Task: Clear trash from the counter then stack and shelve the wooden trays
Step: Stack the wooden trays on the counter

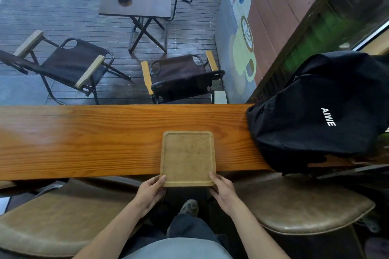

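As both hands [150, 192] grip, wooden tray [187, 157] overhanging counter [84, 140]

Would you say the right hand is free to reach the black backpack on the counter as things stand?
Probably not at once: the right hand grips the wooden tray with the left hand. Once released, bare counter leaves the way to the black backpack open.

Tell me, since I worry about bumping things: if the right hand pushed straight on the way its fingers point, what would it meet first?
The right hand already grips the tray at its near corner, so the tray comes first. It would likely just slide along the counter.
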